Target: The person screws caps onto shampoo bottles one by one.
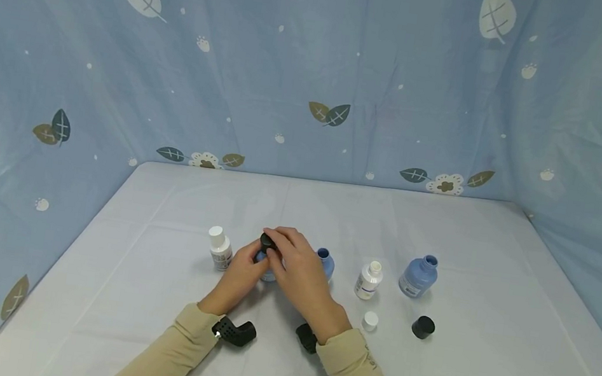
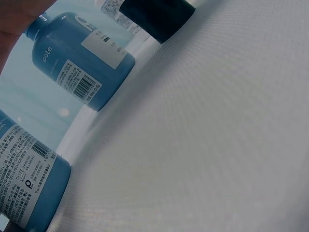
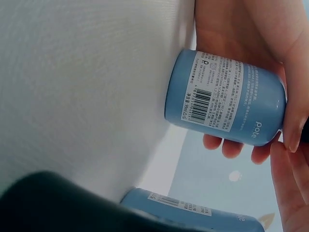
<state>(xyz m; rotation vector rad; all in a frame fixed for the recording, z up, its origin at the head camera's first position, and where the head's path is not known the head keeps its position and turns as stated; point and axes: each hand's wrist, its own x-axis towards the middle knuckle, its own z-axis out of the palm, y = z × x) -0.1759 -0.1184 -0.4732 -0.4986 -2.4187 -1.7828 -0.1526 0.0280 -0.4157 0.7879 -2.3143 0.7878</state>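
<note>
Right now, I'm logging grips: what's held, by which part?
Left hand holds a blue bottle round its body; right hand pinches a black cap by its sides.

Left grip holds blue bottle; right grip on black cap

On or above the table, I'm counting three blue bottles, two white bottles, two black caps and two white caps (one lying loose).

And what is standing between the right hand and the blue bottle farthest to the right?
In the head view: a partly hidden blue bottle, then an uncapped white bottle.
</note>
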